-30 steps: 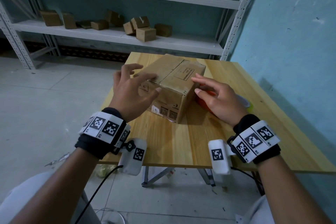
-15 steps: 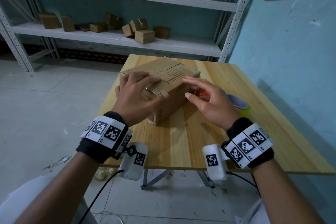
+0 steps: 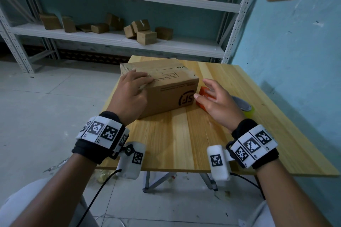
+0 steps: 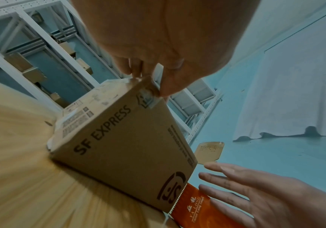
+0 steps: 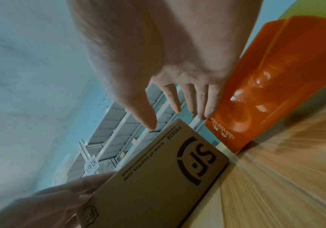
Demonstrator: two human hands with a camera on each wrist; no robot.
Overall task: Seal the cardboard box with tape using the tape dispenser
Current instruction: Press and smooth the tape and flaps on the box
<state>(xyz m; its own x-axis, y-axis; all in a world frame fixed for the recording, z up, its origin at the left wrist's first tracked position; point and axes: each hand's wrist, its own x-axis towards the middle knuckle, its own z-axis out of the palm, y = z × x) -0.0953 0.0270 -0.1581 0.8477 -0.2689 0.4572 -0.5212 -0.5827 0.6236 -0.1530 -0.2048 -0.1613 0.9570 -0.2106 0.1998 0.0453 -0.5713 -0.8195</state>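
The brown cardboard box [image 3: 166,90] stands on the wooden table [image 3: 175,134], flaps down, its SF logo side facing me. My left hand [image 3: 142,83] grips its near left top edge, fingers lying on top and thumb on the front face; the left wrist view shows the same hold by that hand [image 4: 154,80] on the box [image 4: 129,146]. My right hand [image 3: 206,92] hovers open with fingers spread, just right of the box and over the orange tape dispenser [image 3: 203,96]. In the right wrist view the right hand's fingertips [image 5: 207,114] are close to the dispenser [image 5: 265,92], holding nothing.
A yellow-green tape roll [image 3: 248,111] lies right of the dispenser. A blue wall [image 3: 295,61] runs close along the table's right side. White metal shelves [image 3: 110,38] with several small cartons stand behind the table. Bare wood lies in front of the box.
My left hand has turned the box on the table, so the logo side now faces me. The right hand has come off the box and moved right over the dispenser.
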